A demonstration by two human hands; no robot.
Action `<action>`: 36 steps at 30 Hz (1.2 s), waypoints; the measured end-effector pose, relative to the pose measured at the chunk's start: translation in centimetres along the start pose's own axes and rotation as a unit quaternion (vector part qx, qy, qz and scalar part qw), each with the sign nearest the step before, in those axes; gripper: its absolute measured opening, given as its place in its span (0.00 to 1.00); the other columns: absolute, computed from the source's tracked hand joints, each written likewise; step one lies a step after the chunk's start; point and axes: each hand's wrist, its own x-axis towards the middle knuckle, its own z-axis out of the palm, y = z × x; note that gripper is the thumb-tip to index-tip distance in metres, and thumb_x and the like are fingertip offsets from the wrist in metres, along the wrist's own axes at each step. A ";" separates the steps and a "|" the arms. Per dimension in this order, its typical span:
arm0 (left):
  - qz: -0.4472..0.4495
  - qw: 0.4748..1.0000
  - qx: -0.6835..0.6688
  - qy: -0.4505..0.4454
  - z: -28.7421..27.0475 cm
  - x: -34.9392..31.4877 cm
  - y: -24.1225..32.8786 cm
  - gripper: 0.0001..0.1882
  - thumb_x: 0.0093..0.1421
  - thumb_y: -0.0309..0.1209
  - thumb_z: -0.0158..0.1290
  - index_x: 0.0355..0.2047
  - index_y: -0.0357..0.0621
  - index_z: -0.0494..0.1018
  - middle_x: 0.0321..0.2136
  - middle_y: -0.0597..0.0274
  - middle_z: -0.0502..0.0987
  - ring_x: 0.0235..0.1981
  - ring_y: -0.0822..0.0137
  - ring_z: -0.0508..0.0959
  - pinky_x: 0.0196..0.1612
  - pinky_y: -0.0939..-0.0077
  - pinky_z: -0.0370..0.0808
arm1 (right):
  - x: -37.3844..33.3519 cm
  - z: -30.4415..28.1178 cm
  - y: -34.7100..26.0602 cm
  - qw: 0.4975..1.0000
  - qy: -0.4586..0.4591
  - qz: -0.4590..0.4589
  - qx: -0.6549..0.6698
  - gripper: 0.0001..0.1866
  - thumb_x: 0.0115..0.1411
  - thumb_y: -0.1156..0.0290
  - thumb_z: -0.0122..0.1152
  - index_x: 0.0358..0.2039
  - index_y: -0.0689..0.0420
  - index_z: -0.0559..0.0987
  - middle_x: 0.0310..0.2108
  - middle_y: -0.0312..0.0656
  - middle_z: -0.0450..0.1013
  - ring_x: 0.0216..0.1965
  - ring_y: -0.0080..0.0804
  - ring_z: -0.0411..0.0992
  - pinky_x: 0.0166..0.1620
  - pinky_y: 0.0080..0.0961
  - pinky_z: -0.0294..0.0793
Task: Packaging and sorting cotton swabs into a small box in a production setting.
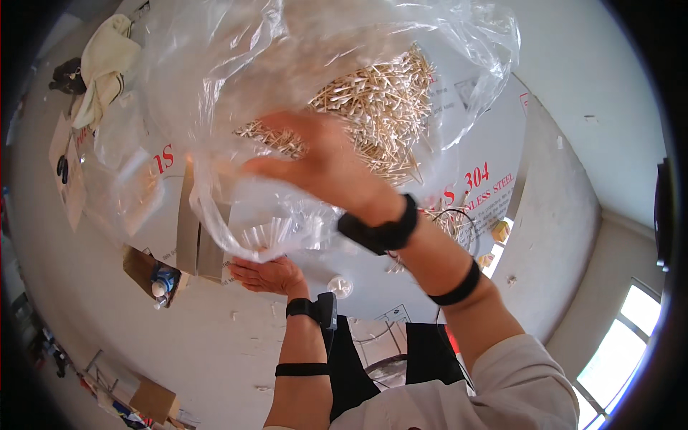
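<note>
A large clear plastic bag (473, 43) lies across the far part of the table, with a big heap of cotton swabs (387, 100) in it. My right hand (319, 154), smeared by motion, reaches over the bag's near side in front of the swabs. Its thumb and fingers are spread, and I see nothing between them. Close to the table's near edge, my left hand (269, 276) has its fingers stretched out beside the bag's lower rim. Clear ribbed plastic (269, 235) shows just beyond those fingers. A small round clear container (340, 287) with white pieces stands right of my left wrist.
Loose cotton swabs (448, 223) lie right of my right wrist, near small yellow blocks (500, 231). An open cardboard box (147, 276) with bottles stands off the table's left edge. Further left are another clear bag (129, 190) and a cream cloth (107, 61).
</note>
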 end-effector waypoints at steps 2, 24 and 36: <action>-0.008 1.000 -0.011 -0.008 0.0 0.6 -0.8 0.34 0.60 0.43 0.36 0.61 0.35 0.47 0.62 0.44 0.49 0.63 0.48 0.49 0.61 0.51 0.46 | -1.8 -3.0 1.3 0.950 0.117 -0.078 -0.280 0.34 0.37 0.62 0.75 0.47 0.53 0.73 0.50 0.56 0.65 0.52 0.47 0.64 0.50 0.35 0.67; -0.024 0.998 -0.063 -0.017 -0.1 0.2 0.5 0.32 0.58 0.40 0.35 0.60 0.35 0.50 0.62 0.44 0.48 0.63 0.48 0.49 0.61 0.51 0.46 | -0.7 -7.9 10.5 0.924 0.093 -0.051 -0.367 0.36 0.41 0.62 0.69 0.53 0.52 0.67 0.50 0.60 0.62 0.53 0.55 0.62 0.49 0.40 0.70; -0.011 0.999 -0.045 0.008 0.4 0.0 0.0 0.32 0.59 0.42 0.35 0.60 0.36 0.51 0.62 0.43 0.49 0.63 0.48 0.50 0.61 0.51 0.47 | -1.5 -13.8 4.9 0.937 0.206 -0.112 -0.260 0.17 0.47 0.73 0.63 0.39 0.60 0.74 0.35 0.44 0.72 0.37 0.36 0.69 0.42 0.31 0.67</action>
